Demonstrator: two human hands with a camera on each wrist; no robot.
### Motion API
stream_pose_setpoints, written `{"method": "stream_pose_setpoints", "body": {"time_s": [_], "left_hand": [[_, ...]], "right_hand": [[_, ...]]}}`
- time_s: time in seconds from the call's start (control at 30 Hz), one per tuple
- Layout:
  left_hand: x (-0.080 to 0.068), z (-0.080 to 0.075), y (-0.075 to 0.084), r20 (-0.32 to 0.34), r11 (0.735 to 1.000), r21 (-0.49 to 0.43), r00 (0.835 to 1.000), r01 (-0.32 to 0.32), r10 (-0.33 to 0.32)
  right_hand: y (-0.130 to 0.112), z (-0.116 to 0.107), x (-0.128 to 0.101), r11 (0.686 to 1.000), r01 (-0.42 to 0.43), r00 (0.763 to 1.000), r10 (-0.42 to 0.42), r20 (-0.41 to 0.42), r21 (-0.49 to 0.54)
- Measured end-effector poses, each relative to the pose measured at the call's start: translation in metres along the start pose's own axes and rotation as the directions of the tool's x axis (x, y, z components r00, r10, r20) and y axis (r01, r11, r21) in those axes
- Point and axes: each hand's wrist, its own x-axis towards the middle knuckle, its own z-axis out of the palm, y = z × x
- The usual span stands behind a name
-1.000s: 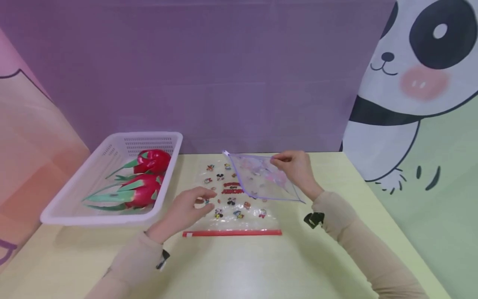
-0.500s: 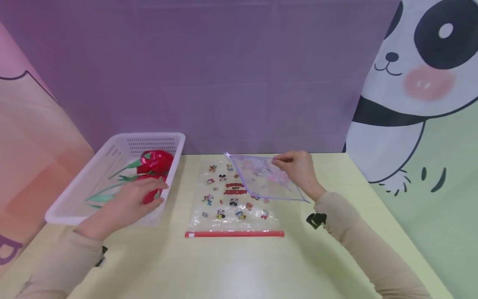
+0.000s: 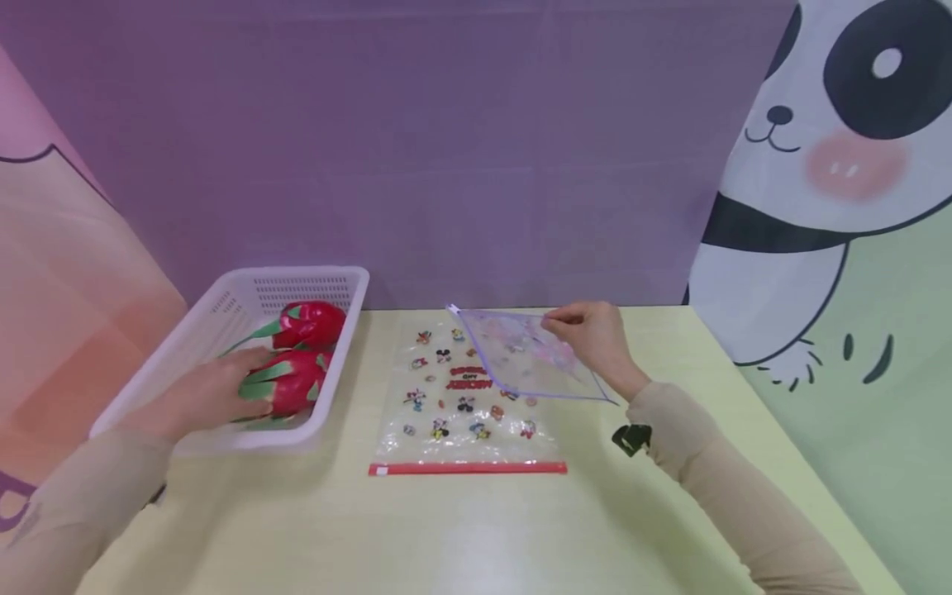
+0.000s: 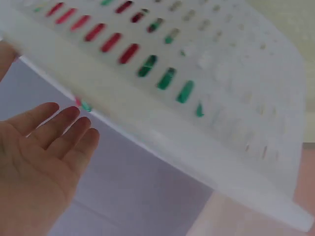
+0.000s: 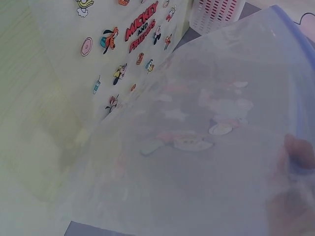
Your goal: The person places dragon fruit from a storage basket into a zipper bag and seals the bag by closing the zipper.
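In the head view my left hand [image 3: 204, 395] reaches over the near side of a white plastic basket [image 3: 345, 351], its fingers and thumb at the leaves of the front red dragon fruit [image 3: 296, 387]. A second dragon fruit [image 3: 312, 322] lies behind it. The left wrist view shows this hand [image 4: 44, 164] with fingers extended beside the basket rim [image 4: 147, 120]. My right hand [image 3: 597, 340] pinches the edge of a clear zip bag [image 3: 513, 355] with purple trim and holds it raised. Through that bag's film, the right wrist view shows the hand [image 5: 290, 201] only dimly.
A clear printed zip bag [image 3: 464, 442] with a red slider strip [image 3: 476, 468] lies flat on the pale table [image 3: 461, 537], partly beneath the raised bag. Behind the table hangs a purple backdrop [image 3: 461, 165]. A panda-print cloth [image 3: 788, 297] hangs at the right.
My left hand has moved left from above the printed bag, over the basket rim, to the front dragon fruit. The right hand keeps its pinch on the purple-trimmed bag, nearly still.
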Motion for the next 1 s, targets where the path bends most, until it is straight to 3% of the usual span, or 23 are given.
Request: {"method": "stream_pose_setpoints", "body": {"time_s": [0.17, 0.43, 0.7, 1.0], "left_hand": [[0.016, 0.011, -0.017, 0.075, 0.997, -0.038, 0.996, 0.06, -0.057], [0.031, 0.023, -0.032, 0.092, 0.997, -0.035, 0.994, 0.062, -0.059], [0.041, 0.024, -0.042, 0.127, 0.998, -0.033, 0.991, 0.053, -0.048], [0.045, 0.027, -0.042, 0.146, 0.994, 0.028, 0.984, 0.103, -0.106]], "right_hand": [[0.0, -0.002, 0.0, 1.0, 0.016, 1.0, -0.016, -0.007, 0.003], [0.002, -0.002, -0.002, 1.0, 0.017, 1.0, -0.017, -0.004, -0.001], [0.003, 0.0, -0.001, 1.0, 0.0, 1.0, 0.0, 0.006, -0.022], [0.004, 0.002, -0.001, 1.0, -0.005, 1.0, 0.005, 0.009, -0.027]]}}
